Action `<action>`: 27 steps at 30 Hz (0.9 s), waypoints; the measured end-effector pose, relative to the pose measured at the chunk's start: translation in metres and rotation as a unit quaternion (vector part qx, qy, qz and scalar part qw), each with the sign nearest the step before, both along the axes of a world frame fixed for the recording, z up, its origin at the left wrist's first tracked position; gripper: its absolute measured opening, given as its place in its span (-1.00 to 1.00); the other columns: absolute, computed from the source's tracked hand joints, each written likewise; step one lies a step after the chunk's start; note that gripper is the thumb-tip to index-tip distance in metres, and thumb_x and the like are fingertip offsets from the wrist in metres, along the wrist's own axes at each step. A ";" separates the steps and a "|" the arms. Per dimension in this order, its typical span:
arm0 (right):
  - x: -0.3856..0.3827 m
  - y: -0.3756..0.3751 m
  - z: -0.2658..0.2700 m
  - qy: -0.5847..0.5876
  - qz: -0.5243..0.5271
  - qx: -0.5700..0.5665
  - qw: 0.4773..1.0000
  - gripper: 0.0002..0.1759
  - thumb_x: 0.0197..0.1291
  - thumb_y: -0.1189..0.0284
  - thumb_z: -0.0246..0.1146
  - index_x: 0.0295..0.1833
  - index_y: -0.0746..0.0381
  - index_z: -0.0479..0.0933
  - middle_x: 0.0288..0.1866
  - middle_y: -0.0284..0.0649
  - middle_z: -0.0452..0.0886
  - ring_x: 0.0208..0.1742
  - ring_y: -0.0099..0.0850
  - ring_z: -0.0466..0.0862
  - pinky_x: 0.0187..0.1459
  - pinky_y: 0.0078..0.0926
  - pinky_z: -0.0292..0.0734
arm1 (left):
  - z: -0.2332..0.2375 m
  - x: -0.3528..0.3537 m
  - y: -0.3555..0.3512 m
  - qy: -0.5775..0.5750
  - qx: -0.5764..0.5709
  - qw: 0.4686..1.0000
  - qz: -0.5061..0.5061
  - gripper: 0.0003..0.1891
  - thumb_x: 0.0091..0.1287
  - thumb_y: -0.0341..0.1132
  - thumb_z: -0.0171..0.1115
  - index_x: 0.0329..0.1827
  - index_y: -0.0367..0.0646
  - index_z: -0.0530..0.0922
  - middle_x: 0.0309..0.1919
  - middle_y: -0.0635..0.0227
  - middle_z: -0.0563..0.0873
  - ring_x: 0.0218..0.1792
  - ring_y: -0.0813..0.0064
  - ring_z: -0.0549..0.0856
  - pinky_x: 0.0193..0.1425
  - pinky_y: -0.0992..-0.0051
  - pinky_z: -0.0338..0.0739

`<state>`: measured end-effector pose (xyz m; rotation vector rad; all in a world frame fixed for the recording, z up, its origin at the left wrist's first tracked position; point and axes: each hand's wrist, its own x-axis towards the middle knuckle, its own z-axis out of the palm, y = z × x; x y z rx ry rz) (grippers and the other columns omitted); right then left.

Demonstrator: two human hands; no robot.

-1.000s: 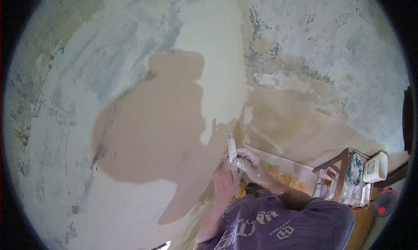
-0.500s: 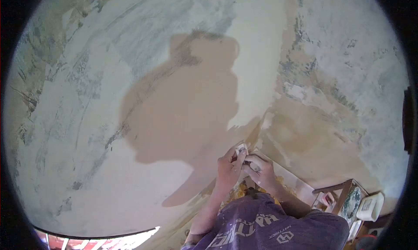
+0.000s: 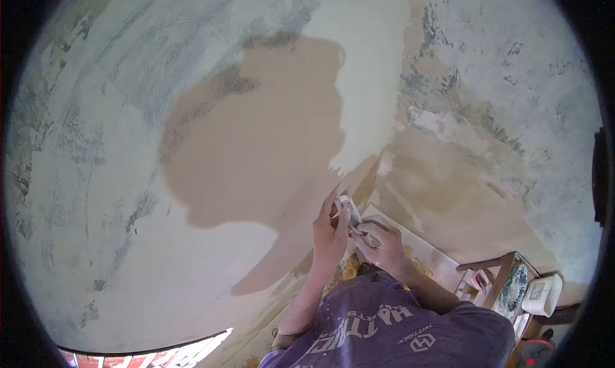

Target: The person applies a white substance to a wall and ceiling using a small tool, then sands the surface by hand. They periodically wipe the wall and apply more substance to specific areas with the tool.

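Note:
My left hand (image 3: 329,235) is closed around a small white flat piece (image 3: 350,209), its fingers along one side and the thumb over the face. What kind of piece it is I cannot make out. Just right of it, my right hand (image 3: 383,245) is closed with its fingertips close to the lower end of that piece. Something slim and pale seems to be pinched in it, too small to name. Both hands look dusted with white. They are in front of the chest, near the corner where the patchy, plastered wall (image 3: 256,259) meets another wall.
A wooden stool-like frame (image 3: 501,275) stands at lower right, with a white plastic container (image 3: 543,295) beside it. A red-rimmed bucket (image 3: 537,352) is below. A pale ledge (image 3: 416,237) runs behind my right hand. The barred opening (image 3: 147,358) is at lower left.
Both hands have shifted slightly left. The left hand has turned, its fingers more upright, and the white piece now shows longer. The right hand sits a bit lower against it. The view has shifted slightly.

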<state>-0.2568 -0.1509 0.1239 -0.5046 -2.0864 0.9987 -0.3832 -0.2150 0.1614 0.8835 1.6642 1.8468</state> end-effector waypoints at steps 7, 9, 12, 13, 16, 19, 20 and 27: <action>0.006 -0.004 0.004 -0.081 0.042 0.087 0.992 -0.70 0.03 0.56 0.41 -0.08 0.25 0.57 -0.10 -0.11 0.61 -0.14 -0.18 0.69 -0.15 -0.36 0.61 | -0.001 0.011 -0.014 0.030 -0.012 0.999 -0.006 -0.54 0.41 -0.46 0.21 0.37 -0.24 0.38 -0.15 0.23 0.70 -0.23 0.62 0.68 -0.27 0.61 0.60; 0.006 -0.014 0.009 -0.030 0.025 0.080 0.996 -0.70 0.03 0.54 0.44 -0.08 0.24 0.59 -0.08 -0.12 0.62 -0.13 -0.19 0.70 -0.14 -0.34 0.63 | 0.009 0.011 -0.021 -0.033 -0.029 0.999 0.019 -0.55 0.41 -0.50 0.20 0.35 -0.26 0.37 -0.09 0.19 0.69 -0.14 0.56 0.71 -0.20 0.60 0.64; 0.004 -0.027 0.011 0.012 -0.002 0.091 0.996 -0.70 0.03 0.51 0.47 -0.08 0.22 0.62 -0.02 -0.14 0.63 -0.12 -0.21 0.72 -0.15 -0.36 0.65 | -0.002 0.005 -0.026 -0.002 0.036 0.999 0.022 -0.57 0.45 -0.55 0.08 0.36 -0.26 0.28 0.06 0.13 0.62 -0.06 0.42 0.73 -0.15 0.55 0.68; 0.004 -0.031 0.011 0.020 -0.011 0.097 0.995 -0.71 0.04 0.50 0.48 -0.09 0.21 0.63 0.00 -0.14 0.64 -0.12 -0.22 0.72 -0.16 -0.36 0.66 | -0.003 0.006 -0.028 -0.034 0.063 0.997 0.006 -0.57 0.47 -0.56 0.04 0.37 -0.26 0.25 0.10 0.11 0.59 -0.04 0.38 0.73 -0.12 0.53 0.68; 0.005 -0.040 0.002 0.035 -0.029 0.138 0.989 -0.75 0.06 0.53 0.47 -0.11 0.18 0.65 0.08 -0.12 0.64 -0.12 -0.24 0.75 -0.19 -0.39 0.68 | -0.004 0.009 -0.033 -0.100 0.119 0.987 -0.028 -0.58 0.50 -0.57 -0.06 0.39 -0.24 0.18 0.17 0.09 0.52 0.03 0.27 0.73 -0.03 0.48 0.68; 0.005 -0.052 0.012 0.049 -0.053 0.145 0.987 -0.75 0.08 0.54 0.46 -0.10 0.20 0.65 0.07 -0.11 0.67 -0.12 -0.23 0.76 -0.19 -0.40 0.69 | -0.006 0.010 -0.039 -0.104 0.124 0.986 -0.044 -0.58 0.53 -0.53 -0.10 0.41 -0.18 0.16 0.20 0.10 0.49 0.09 0.21 0.70 0.05 0.41 0.68; 0.005 -0.055 0.009 0.057 -0.057 0.145 0.986 -0.76 0.08 0.55 0.46 -0.10 0.21 0.65 0.06 -0.10 0.68 -0.11 -0.22 0.77 -0.18 -0.39 0.69 | -0.012 0.010 -0.042 -0.101 0.124 0.986 -0.053 -0.59 0.54 -0.51 -0.10 0.42 -0.14 0.16 0.21 0.12 0.48 0.12 0.18 0.69 0.07 0.37 0.68; 0.013 -0.060 0.005 0.036 -0.051 0.068 0.996 -0.78 0.18 0.60 0.37 -0.08 0.31 0.54 -0.07 -0.02 0.71 -0.12 -0.24 0.78 -0.15 -0.44 0.69 | -0.018 0.011 -0.051 -0.175 0.110 0.974 -0.090 -0.58 0.56 -0.39 -0.02 0.44 -0.13 0.17 0.23 0.18 0.48 0.20 0.14 0.64 0.12 0.31 0.68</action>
